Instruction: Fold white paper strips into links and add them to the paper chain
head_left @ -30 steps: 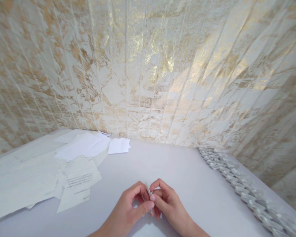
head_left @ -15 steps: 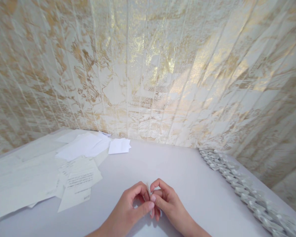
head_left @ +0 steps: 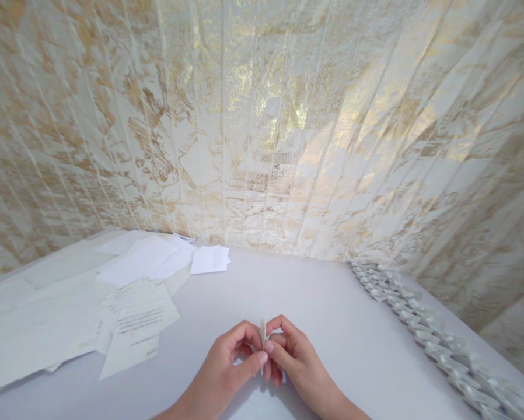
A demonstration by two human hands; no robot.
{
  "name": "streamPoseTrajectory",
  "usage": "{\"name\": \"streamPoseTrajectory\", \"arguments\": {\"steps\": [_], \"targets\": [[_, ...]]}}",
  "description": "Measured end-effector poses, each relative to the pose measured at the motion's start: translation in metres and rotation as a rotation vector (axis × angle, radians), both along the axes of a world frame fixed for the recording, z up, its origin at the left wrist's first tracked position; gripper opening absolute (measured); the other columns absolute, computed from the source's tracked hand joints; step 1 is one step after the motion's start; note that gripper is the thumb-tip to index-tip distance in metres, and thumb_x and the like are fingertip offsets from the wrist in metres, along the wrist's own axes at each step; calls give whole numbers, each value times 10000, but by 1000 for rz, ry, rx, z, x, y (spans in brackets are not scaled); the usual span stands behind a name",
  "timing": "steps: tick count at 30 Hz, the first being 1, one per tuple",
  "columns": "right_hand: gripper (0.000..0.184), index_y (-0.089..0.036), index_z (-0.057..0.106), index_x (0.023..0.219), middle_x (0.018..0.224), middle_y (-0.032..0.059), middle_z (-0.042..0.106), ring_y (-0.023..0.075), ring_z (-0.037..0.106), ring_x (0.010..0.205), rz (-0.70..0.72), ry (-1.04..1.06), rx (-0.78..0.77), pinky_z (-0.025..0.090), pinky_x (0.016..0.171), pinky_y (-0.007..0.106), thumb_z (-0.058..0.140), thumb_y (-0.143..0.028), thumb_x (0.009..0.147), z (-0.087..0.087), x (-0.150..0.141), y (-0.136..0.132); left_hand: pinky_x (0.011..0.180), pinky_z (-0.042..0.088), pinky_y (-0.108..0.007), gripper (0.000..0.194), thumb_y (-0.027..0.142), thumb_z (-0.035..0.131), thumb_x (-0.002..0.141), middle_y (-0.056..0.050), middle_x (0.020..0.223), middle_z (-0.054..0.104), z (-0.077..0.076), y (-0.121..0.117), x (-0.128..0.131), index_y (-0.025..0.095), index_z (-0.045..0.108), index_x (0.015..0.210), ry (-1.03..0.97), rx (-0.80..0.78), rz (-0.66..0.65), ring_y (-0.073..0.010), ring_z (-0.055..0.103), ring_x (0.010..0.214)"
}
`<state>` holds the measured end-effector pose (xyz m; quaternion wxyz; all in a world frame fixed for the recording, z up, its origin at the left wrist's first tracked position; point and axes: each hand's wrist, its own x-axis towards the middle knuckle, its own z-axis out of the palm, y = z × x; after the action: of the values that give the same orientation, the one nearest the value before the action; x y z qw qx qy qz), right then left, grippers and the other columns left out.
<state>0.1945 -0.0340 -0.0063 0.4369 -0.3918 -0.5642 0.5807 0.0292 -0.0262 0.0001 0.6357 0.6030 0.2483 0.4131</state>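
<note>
Left grip (head_left: 227, 367): pinches paper (head_left: 262, 328).
Right grip (head_left: 294, 359): pinches paper, opposite side.
Paper: folded, upright between both thumbs, above surface (head_left: 314, 297).
Sheets (head_left: 139, 303): left.
Folded pieces (head_left: 419, 326): right row.

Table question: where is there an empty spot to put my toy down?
The table is bare in the middle, between the papers on the left and the row of folded pieces along the right edge, up to the wall. It is crowded on the left, and near the front where both hands pinch a paper strip.
</note>
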Motion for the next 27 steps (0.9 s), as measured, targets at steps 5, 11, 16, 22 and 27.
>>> {"name": "streamPoseTrajectory", "arguments": {"steps": [5, 11, 16, 22, 27], "targets": [[458, -206, 483, 921, 551, -62, 591, 73, 445, 407, -5, -19, 4, 338, 434, 179, 630, -632, 841, 1, 0, -1, 786, 473, -354, 245, 387, 641, 905, -28, 713, 678, -3, 2, 0, 185, 547, 803, 9, 1, 11, -217, 676, 749], [459, -197, 497, 934, 554, -64, 563, 83, 437, 427, -54, -89, 32, 343, 451, 190, 536, -651, 887, 2, 0, -2, 746, 454, -316, 206, 350, 637, 878, -12, 720, 654, -6, 3, -2, 193, 536, 792, 75, -4, 98, -200, 645, 729], [403, -183, 533, 849, 521, -87, 473, 78, 410, 458, -98, -207, 95, 307, 475, 193, 573, -582, 896, 5, -1, -4, 736, 427, -276, 111, 270, 632, 833, 9, 749, 607, -6, -1, -2, 186, 582, 779, 183, 9, 171, -176, 576, 755], [446, -182, 533, 862, 550, -54, 542, 80, 415, 445, -121, -68, 61, 325, 457, 199, 525, -626, 910, 6, 0, -4, 698, 430, -281, 144, 315, 606, 866, -4, 734, 645, -6, 4, -1, 187, 567, 812, 67, -62, 144, -184, 604, 727], [449, -183, 526, 871, 537, -58, 552, 69, 401, 419, -85, -19, 27, 309, 428, 184, 609, -624, 860, 4, 1, -1, 726, 448, -305, 186, 351, 628, 857, -22, 744, 662, -3, 6, -1, 183, 569, 802, 23, -89, 117, -202, 628, 756]]}}
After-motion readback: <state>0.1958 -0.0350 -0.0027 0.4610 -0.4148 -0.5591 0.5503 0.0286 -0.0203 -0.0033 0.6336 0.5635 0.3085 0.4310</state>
